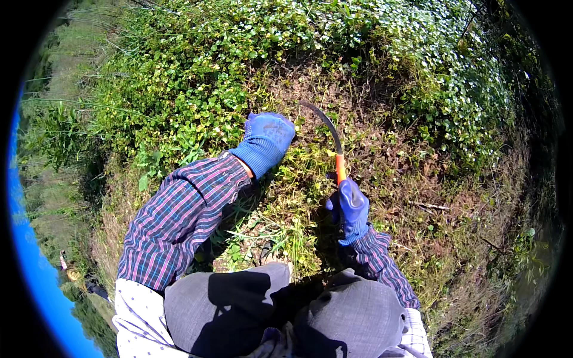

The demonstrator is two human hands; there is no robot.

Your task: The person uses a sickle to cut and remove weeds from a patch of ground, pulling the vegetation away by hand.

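My right hand [353, 206], in a blue work glove, grips the orange handle [341, 167] of a sickle. The sickle's dark curved blade [330, 126] points away from me and bends left over the cut ground. My left hand [271, 129], in a blue knit-cuff glove, is curled at the edge of the low leafy plants [210, 98]. Its back faces up and the fingers are hidden, so whether it holds stems does not show. The blade tip lies just right of this hand, apart from it.
Low leafy growth [456, 89] rises beyond and to the right of a patch of brown soil and cut stems [380, 147]. A dry stick [429, 206] lies on the right. My bent knees [233, 304] are close below my hands. Far left, a person [71, 273] appears small.
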